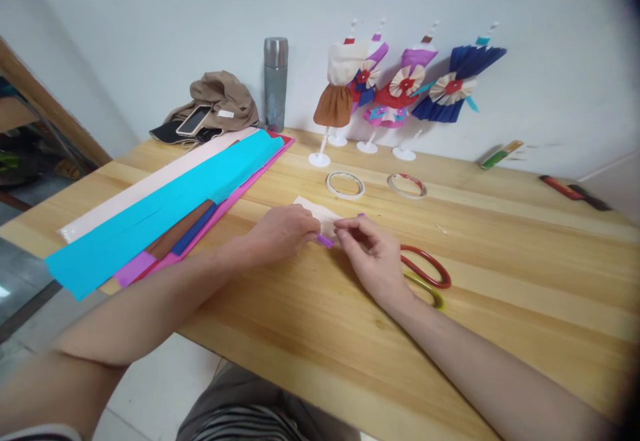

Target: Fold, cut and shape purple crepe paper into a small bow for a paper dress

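Between my hands lies a small cream piece of crepe paper point(319, 210) with a narrow purple strip point(325, 241) at its near edge. My left hand point(283, 233) is closed on the left part of the paper, its fingertips partly hidden. From the other side, my right hand point(373, 251) pinches the right edge of the paper between thumb and fingers. Under and beside my right wrist rest scissors with a red and a yellow handle point(431, 268); their blades are hidden by the hand.
Long crepe paper sheets, a turquoise one point(165, 208) on top, cover the table's left side. Two tape rolls, a left one point(345, 186) and a right one point(407, 186), lie ahead. Several small dress stands, one with a brown skirt point(334, 106), and a thermos point(275, 84) stand by the wall.
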{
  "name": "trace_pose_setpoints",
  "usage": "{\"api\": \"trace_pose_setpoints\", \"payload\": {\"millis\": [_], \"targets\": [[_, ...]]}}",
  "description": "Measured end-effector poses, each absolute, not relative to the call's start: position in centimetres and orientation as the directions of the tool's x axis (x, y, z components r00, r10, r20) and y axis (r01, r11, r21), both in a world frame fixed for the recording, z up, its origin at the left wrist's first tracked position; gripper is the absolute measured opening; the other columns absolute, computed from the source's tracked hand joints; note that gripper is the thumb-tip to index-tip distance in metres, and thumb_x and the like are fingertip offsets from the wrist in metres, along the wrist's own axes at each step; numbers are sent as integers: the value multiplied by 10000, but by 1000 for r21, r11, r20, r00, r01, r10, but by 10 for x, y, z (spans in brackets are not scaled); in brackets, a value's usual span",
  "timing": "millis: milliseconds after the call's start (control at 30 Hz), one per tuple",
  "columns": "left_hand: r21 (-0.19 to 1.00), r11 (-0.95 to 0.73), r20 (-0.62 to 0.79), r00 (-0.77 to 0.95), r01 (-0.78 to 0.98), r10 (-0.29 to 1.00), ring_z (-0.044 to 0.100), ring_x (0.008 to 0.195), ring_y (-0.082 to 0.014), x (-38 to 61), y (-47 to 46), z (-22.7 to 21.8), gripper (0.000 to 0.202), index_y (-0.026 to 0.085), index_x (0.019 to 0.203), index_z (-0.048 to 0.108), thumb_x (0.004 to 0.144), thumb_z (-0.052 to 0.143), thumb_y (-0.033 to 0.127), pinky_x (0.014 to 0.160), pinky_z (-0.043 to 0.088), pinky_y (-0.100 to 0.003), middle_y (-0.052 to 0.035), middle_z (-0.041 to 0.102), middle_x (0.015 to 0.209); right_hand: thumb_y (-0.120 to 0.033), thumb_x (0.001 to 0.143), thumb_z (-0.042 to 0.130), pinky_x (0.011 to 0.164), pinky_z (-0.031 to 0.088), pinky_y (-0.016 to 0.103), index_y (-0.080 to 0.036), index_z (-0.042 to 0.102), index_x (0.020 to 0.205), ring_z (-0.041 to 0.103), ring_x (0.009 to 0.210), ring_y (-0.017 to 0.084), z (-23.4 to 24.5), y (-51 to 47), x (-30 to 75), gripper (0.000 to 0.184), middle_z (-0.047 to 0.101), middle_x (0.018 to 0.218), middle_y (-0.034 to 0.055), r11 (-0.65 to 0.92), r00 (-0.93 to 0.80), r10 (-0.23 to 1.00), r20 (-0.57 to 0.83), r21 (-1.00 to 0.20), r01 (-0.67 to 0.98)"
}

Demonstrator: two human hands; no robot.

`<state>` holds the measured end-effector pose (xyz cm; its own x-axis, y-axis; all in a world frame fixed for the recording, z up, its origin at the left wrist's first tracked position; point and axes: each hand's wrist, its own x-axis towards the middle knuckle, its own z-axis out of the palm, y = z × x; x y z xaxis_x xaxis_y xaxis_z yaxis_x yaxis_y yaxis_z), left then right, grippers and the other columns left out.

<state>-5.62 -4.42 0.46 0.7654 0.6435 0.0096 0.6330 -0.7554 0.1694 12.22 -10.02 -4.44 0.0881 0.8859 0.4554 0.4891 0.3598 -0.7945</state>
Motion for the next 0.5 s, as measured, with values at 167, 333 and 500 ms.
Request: {"api": "trace_pose_setpoints", "payload": {"millis": [167, 333, 500], "targets": [[212, -789, 110, 788, 576, 605, 589, 859, -181, -57, -46, 1, 262, 145, 843, 719, 956, 493, 215, 758, 426, -283, -73, 660, 861, -318, 844, 582, 614, 448, 308, -186, 669, 822, 561, 641, 167, -40, -102, 118, 159, 636, 709, 38, 395, -118, 903, 414, -689, 607], [249, -765, 126, 763, 594, 633, 577, 884, -193, -56, -47, -2, 232, 139, 876, 722, 949, 522, 232, 789, 438, -308, -75, 660, 875, -255, 848, 548, 586, 409, 291, -183, 638, 698, 521, 596, 154, -43, -102, 118, 189, 597, 627, 26, 397, -127, 897, 423, -647, 651], [347, -750, 165, 751, 563, 639, 593, 901, -194, -62, -40, 1, 155, 166, 971, 711, 883, 631, 265, 822, 459, -318, -58, 676, 909, -251, 844, 566, 582, 404, 280, -171, 678, 755, 529, 602, 150, -44, -101, 120, 164, 620, 656, 33, 383, -123, 907, 402, -671, 634]]}}
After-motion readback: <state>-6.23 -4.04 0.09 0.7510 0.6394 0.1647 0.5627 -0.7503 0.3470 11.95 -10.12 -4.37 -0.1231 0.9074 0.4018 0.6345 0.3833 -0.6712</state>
